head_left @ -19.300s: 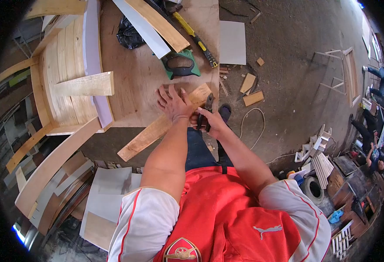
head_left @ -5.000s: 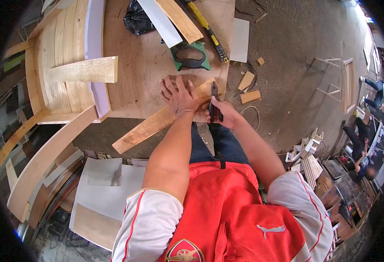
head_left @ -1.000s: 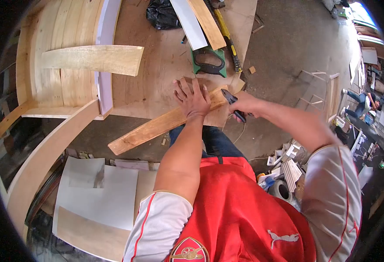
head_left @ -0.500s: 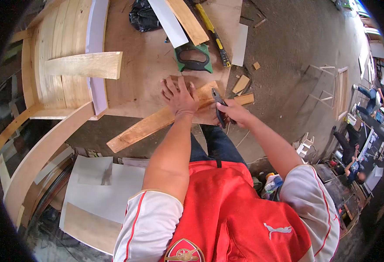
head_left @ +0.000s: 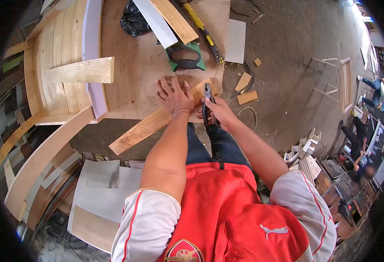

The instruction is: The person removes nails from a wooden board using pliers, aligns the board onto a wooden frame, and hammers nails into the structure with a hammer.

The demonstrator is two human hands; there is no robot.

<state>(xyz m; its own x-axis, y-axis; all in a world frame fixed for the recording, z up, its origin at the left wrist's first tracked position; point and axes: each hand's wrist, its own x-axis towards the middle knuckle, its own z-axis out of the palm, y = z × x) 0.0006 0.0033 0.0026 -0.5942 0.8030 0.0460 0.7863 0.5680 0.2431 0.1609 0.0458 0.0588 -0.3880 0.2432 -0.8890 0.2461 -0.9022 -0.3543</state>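
Observation:
My left hand (head_left: pixel 176 99) lies with its fingers spread, palm down over the wooden strip (head_left: pixel 142 131) and the plywood tabletop. The strip runs diagonally and sticks out past the table's near edge. My right hand (head_left: pixel 221 112) is closed around the dark handles of a pair of pliers (head_left: pixel 207 92). The metal jaws point away from me, above the strip's far end. Whether they touch the wood, I cannot tell. Just beyond my left hand rests a handsaw with a green and black handle (head_left: pixel 185 56), its blade partly covered by boards.
A yellow and black long-handled tool (head_left: pixel 204 32) lies near the table's right edge. A black plastic bag (head_left: pixel 134 19) sits at the back. On the left stands a wooden panel frame (head_left: pixel 65 39). Offcuts (head_left: pixel 247 97) lie on the floor at right; people work farther off.
My right hand and the pliers have moved left, closer to my left hand, and the pliers now point straighter away from me. My left hand stays on the strip.

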